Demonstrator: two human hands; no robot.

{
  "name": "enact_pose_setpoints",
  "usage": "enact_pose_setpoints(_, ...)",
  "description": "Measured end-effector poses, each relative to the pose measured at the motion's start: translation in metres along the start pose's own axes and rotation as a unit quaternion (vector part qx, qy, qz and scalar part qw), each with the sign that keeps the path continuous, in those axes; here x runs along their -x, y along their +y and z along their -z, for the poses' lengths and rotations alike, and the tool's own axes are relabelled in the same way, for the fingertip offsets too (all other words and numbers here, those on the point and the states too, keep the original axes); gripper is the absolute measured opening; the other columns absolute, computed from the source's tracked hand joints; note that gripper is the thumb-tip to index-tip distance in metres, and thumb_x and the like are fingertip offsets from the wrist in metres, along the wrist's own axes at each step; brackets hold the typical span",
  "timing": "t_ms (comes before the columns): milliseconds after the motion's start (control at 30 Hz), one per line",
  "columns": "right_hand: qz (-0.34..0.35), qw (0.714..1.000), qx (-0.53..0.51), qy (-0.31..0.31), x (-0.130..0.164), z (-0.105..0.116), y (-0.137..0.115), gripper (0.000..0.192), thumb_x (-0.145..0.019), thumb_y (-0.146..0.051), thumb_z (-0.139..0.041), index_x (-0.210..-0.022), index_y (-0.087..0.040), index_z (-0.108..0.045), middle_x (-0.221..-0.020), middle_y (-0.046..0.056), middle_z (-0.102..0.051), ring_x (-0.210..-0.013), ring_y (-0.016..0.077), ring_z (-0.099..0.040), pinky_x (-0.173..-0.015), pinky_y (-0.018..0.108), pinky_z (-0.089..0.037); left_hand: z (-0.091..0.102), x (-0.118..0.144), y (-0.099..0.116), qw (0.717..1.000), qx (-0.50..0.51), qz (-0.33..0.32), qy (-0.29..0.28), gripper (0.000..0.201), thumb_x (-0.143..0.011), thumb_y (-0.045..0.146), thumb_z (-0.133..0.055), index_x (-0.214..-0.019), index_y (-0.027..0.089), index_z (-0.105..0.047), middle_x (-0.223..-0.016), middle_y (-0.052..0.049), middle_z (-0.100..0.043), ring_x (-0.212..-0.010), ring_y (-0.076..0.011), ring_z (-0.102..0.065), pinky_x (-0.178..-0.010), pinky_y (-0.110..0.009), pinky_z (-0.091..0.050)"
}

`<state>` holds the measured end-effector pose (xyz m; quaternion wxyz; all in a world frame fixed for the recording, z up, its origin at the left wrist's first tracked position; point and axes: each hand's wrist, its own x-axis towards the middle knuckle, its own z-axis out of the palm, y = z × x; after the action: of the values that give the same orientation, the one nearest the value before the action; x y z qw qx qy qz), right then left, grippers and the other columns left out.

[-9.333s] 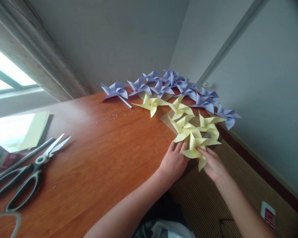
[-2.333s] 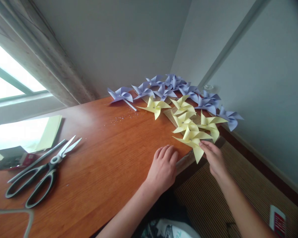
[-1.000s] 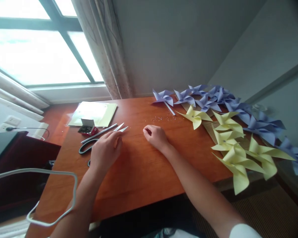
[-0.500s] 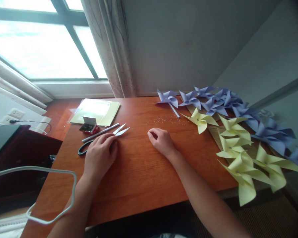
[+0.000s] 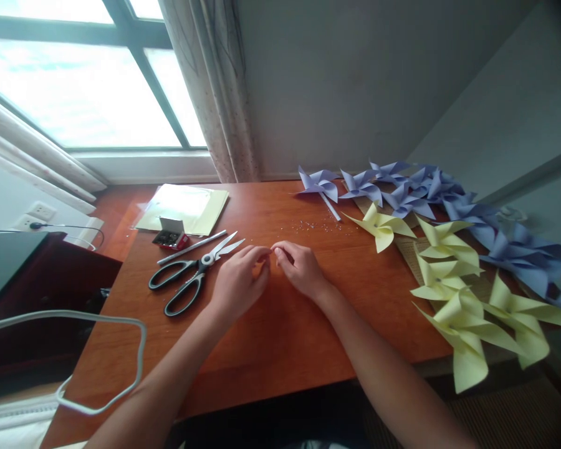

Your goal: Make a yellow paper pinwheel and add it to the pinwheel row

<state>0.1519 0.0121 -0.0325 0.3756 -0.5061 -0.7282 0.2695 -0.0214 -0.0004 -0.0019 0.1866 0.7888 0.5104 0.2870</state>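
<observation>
Both our hands meet fingertip to fingertip on the counter (image 5: 271, 324): left hand (image 5: 237, 284) and right hand (image 5: 299, 268) pinching, what we cannot tell; scissors (image 5: 191, 277) alongside, no readable writing.

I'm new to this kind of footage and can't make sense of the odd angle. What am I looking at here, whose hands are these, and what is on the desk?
The camera is worn on a person's head, looking forward and down, so both arms are that person's own. The left hand and right hand meet fingertip to fingertip over the wooden table; whether they pinch something tiny cannot be told. Left of them lie scissors, a thin white stick, a small open box and yellow paper sheets. To the right lie folded yellow pinwheels, with purple pinwheels behind them along the wall. Tiny specks dot the wood.
</observation>
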Motion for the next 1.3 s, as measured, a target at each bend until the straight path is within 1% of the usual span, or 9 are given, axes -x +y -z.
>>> enact_pose_setpoints(33,0.0,1.0,-0.002,0.002,0.0,0.001,0.001,0.024,-0.1,-0.025,-0.045,-0.095,-0.022,-0.068,-0.087,0.003,-0.075,-0.08,0.0176,-0.068,-0.074,0.025,-0.047,-0.008,-0.005,0.003,0.999,0.03,0.005,-0.018,0.017,-0.087,0.016,-0.053,-0.097,0.02,-0.066,-0.09,-0.004,-0.072,-0.077,-0.0187,-0.065,-0.069,-0.029,-0.048)
enact_pose_setpoints(133,-0.011,1.0,0.003,0.018,-0.002,0.002,0.005,0.027,-0.098,-0.021,-0.043,-0.089,-0.021,-0.068,-0.085,0.005,-0.075,-0.079,0.0197,-0.068,-0.074,0.027,-0.047,-0.028,-0.018,0.005,0.998,0.06,0.008,-0.014,0.01,-0.086,0.017,-0.054,-0.091,0.019,-0.063,-0.081,-0.002,-0.068,-0.069,-0.0155,-0.059,-0.064,-0.026,-0.044)
enact_pose_setpoints(200,-0.018,0.999,0.009,0.026,-0.003,0.003,0.008,0.025,-0.097,-0.02,-0.044,-0.088,-0.021,-0.068,-0.084,0.006,-0.074,-0.078,0.0207,-0.068,-0.073,0.028,-0.047,-0.036,-0.022,0.001,0.997,0.082,0.013,-0.004,0.009,-0.088,0.019,-0.052,-0.086,0.018,-0.061,-0.075,0.0,-0.065,-0.065,-0.0139,-0.056,-0.062,-0.025,-0.043)
enact_pose_setpoints(267,-0.02,0.999,0.012,0.024,-0.003,0.002,0.009,0.022,-0.095,-0.02,-0.047,-0.09,-0.021,-0.069,-0.086,0.006,-0.075,-0.08,0.021,-0.069,-0.075,0.028,-0.047,-0.04,-0.022,-0.003,0.995,0.102,0.017,0.005,0.011,-0.089,0.02,-0.051,-0.086,0.018,-0.061,-0.073,0.0,-0.064,-0.064,-0.0133,-0.055,-0.062,-0.024,-0.043)
enact_pose_setpoints(400,-0.023,0.999,0.016,0.016,-0.002,0.001,0.007,0.018,-0.093,-0.021,-0.051,-0.097,-0.022,-0.069,-0.091,0.005,-0.076,-0.081,0.0205,-0.07,-0.075,0.027,-0.049,-0.04,-0.018,-0.008,0.992,0.129,0.01,0.008,0.013,-0.088,0.018,-0.052,-0.093,0.017,-0.064,-0.081,-0.002,-0.069,-0.07,-0.0142,-0.06,-0.066,-0.024,-0.046)
enact_pose_setpoints(600,-0.023,0.999,0.023,0.009,-0.002,0.002,0.007,0.019,-0.092,-0.022,-0.054,-0.103,-0.023,-0.07,-0.086,0.003,-0.076,-0.074,0.0192,-0.068,-0.07,0.027,-0.049,-0.037,-0.017,-0.007,0.99,0.144,-0.003,0.0,0.017,-0.087,0.016,-0.052,-0.097,0.017,-0.065,-0.088,-0.004,-0.072,-0.074,-0.0159,-0.063,-0.07,-0.026,-0.049)
enact_pose_setpoints(733,-0.015,1.0,0.023,0.004,-0.002,0.003,0.007,0.019,-0.092,-0.022,-0.055,-0.101,-0.023,-0.071,-0.087,0.003,-0.077,-0.075,0.0197,-0.069,-0.071,0.028,-0.05,-0.036,-0.016,-0.008,0.99,0.139,-0.008,-0.009,0.02,-0.086,0.013,-0.051,-0.099,0.018,-0.065,-0.092,-0.005,-0.073,-0.079,-0.0172,-0.065,-0.073,-0.027,-0.05)
enact_pose_setpoints(1033,-0.004,0.999,0.032,0.007,-0.002,0.001,0.009,0.018,-0.089,-0.019,-0.053,-0.094,-0.023,-0.071,-0.08,0.003,-0.073,-0.071,0.0196,-0.066,-0.069,0.028,-0.048,-0.038,-0.014,-0.01,0.991,0.129,-0.021,-0.025,0.024,-0.084,0.01,-0.051,-0.103,0.018,-0.063,-0.096,-0.006,-0.073,-0.085,-0.0191,-0.067,-0.077,-0.029,-0.051)
enact_pose_setpoints(1300,-0.013,0.999,0.046,0.01,-0.001,0.002,0.008,0.02,-0.086,-0.015,-0.053,-0.092,-0.023,-0.071,-0.078,0.002,-0.072,-0.069,0.0191,-0.066,-0.069,0.028,-0.048,-0.038,-0.013,-0.012,0.992,0.12,-0.032,-0.026,0.033,-0.082,0.006,-0.051,-0.11,0.018,-0.064,-0.104,-0.007,-0.073,-0.093,-0.0206,-0.067,-0.082,-0.031,-0.051)
